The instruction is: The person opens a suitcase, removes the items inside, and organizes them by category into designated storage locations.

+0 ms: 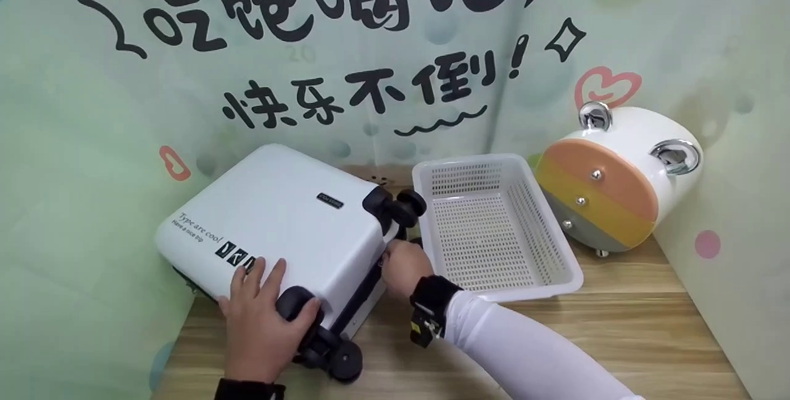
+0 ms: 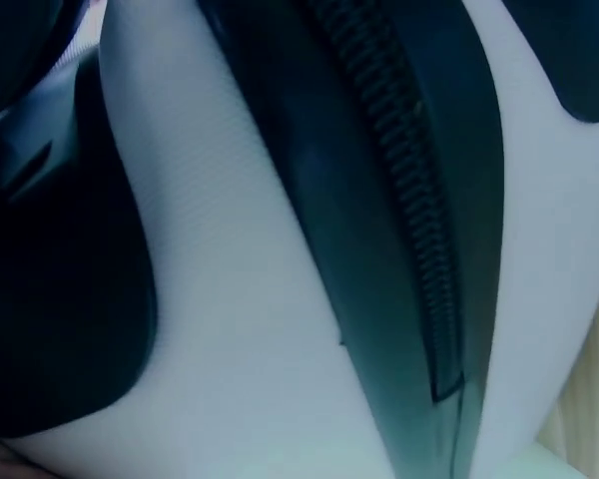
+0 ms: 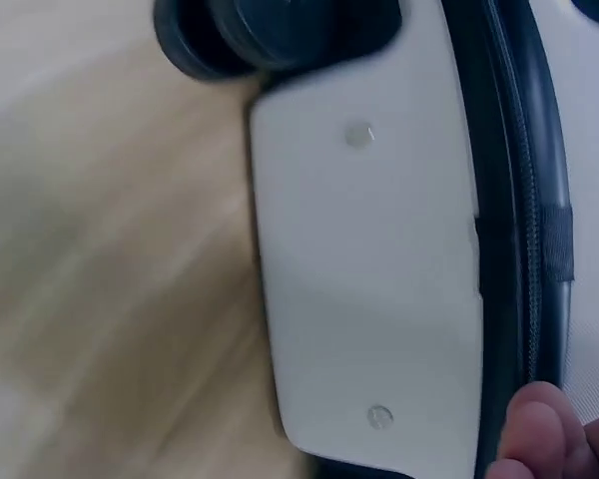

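A small white suitcase (image 1: pixel 290 202) with black wheels lies on its side on the table. My left hand (image 1: pixel 262 320) rests on its upper shell with fingers spread, the thumb beside a black wheel mount (image 1: pixel 295 302). At the wheeled end, my right hand (image 1: pixel 406 269) has its fingers curled at the zipper seam and pinches the zipper pull, which the fingers mostly hide. Up close in the right wrist view, its fingertips (image 3: pixel 541 429) sit on the black zipper (image 3: pixel 524 200). The left wrist view shows the zipper teeth (image 2: pixel 409 180) closed along the dark trim.
Right of the suitcase stands a white perforated plastic basket (image 1: pixel 487 292), close to my right hand. Beyond it, a white container (image 1: pixel 642 134) with a striped orange, yellow and grey face leans by the wall. A printed backdrop (image 1: pixel 370 79) encloses the wooden table (image 1: pixel 654 320).
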The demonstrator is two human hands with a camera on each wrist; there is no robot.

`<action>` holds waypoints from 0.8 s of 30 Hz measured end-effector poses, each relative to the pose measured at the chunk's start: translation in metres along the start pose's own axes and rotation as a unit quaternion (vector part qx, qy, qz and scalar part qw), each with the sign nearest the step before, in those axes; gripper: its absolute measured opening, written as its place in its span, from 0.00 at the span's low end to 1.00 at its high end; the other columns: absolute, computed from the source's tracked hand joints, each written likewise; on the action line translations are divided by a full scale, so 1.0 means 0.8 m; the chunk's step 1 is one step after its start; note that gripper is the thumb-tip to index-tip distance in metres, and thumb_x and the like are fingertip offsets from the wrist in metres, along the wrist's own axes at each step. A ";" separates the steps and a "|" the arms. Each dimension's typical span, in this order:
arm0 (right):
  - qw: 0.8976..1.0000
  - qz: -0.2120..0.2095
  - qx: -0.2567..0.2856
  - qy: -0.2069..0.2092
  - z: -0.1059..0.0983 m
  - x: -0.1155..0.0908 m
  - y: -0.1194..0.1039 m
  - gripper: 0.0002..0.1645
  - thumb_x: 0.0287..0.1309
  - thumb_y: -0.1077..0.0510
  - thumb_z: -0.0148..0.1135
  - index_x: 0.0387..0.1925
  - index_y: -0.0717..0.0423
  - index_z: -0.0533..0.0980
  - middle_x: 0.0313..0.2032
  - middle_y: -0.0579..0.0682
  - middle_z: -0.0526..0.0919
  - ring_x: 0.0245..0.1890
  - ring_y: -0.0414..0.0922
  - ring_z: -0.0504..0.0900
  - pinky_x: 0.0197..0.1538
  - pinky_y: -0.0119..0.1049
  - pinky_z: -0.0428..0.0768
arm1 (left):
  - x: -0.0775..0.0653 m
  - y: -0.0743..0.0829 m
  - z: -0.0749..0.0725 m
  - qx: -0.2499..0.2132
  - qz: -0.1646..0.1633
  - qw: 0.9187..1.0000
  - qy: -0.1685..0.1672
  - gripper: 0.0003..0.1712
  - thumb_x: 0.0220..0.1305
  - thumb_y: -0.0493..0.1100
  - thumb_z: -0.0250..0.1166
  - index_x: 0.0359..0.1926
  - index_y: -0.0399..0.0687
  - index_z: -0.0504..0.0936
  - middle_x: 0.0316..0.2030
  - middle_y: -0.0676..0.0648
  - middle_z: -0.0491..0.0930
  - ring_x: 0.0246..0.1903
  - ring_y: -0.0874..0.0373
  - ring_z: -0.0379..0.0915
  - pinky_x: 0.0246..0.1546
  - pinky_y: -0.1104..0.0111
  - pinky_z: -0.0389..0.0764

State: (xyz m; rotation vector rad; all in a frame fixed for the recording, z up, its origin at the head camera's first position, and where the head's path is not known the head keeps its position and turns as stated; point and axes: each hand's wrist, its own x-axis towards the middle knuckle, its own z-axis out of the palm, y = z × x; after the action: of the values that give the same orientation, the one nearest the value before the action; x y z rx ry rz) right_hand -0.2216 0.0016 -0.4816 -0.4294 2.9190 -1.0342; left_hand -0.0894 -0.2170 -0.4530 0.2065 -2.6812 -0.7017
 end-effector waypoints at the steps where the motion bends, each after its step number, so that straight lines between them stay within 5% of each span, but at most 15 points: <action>1: 1.000 0.003 -0.005 0.003 -0.001 0.003 0.000 0.10 0.71 0.61 0.59 0.32 0.58 0.81 0.29 0.56 0.88 0.31 0.53 0.87 0.37 0.47 0.85 | -0.001 0.004 0.002 0.004 -0.007 1.000 -0.001 0.49 0.57 0.61 0.76 0.74 0.43 0.73 0.76 0.30 0.64 0.78 0.28 0.49 0.68 0.19 0.47; 7: 0.999 0.006 -0.051 -0.014 -0.007 0.010 -0.001 0.07 0.70 0.62 0.62 0.34 0.59 0.81 0.30 0.57 0.89 0.33 0.54 0.89 0.38 0.48 0.87 | -0.011 0.015 0.001 0.007 -0.012 0.999 -0.031 0.51 0.62 0.65 0.72 0.77 0.45 0.69 0.79 0.31 0.58 0.80 0.28 0.44 0.69 0.19 0.44; 16: 0.994 -0.022 -0.105 -0.036 -0.016 0.004 0.000 0.05 0.59 0.68 0.66 0.31 0.56 0.82 0.29 0.55 0.88 0.31 0.54 0.88 0.36 0.48 0.87 | -0.019 -0.024 -0.035 -0.086 0.100 0.983 -0.127 0.52 0.54 0.55 0.77 0.79 0.59 0.67 0.83 0.38 0.50 0.81 0.25 0.29 0.71 0.21 0.30; 24: 0.994 -0.021 -0.097 -0.034 -0.016 0.003 0.001 0.07 0.61 0.67 0.64 0.29 0.56 0.83 0.27 0.54 0.88 0.30 0.53 0.88 0.36 0.46 0.87 | -0.019 -0.032 -0.033 -0.006 0.132 0.987 -0.096 0.50 0.57 0.64 0.75 0.78 0.62 0.69 0.81 0.41 0.60 0.80 0.30 0.44 0.71 0.24 0.47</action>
State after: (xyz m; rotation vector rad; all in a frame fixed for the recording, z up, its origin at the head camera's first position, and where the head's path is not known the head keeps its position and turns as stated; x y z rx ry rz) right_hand -0.2252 0.0094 -0.4722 -0.5225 2.9724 -0.7253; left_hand -0.0640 -0.2479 -0.4488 -0.2277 -2.8110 -0.6855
